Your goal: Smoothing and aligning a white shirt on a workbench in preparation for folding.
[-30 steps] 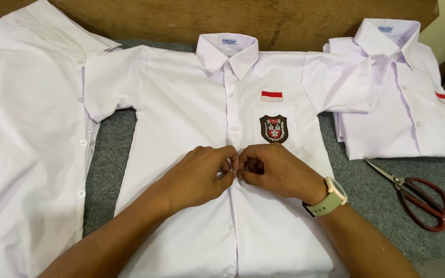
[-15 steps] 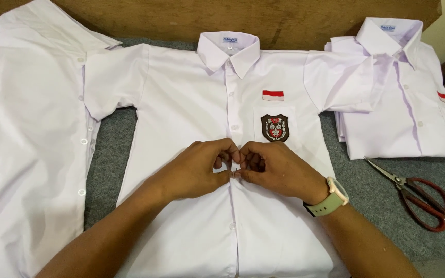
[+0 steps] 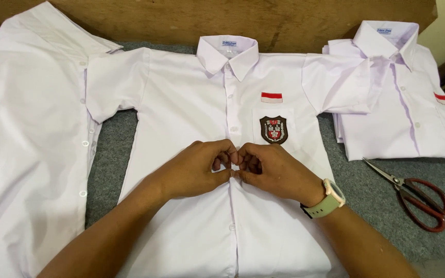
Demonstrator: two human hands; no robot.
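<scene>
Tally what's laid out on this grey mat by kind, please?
White shirts: 3 – middle shirt under the left hand and right hand, left shirt, folded shirt; whether more lie beneath it is unclear
Scissors: 1
Wristwatch: 1
Total: 5

Labels and badges on the white shirts in front of you

On the white short-sleeved shirt [image 3: 191, 103] laid flat at the centre, a small pale woven label [image 3: 228, 44] sits inside the collar; over the chest pocket you see a red-and-white rectangular patch [image 3: 271, 97], and just below it a dark shield-shaped badge [image 3: 273, 129]. The folded shirt stack [image 3: 387, 123] to its right carries a similar collar label [image 3: 386, 31] and red-and-white patch [image 3: 442, 98].
</scene>
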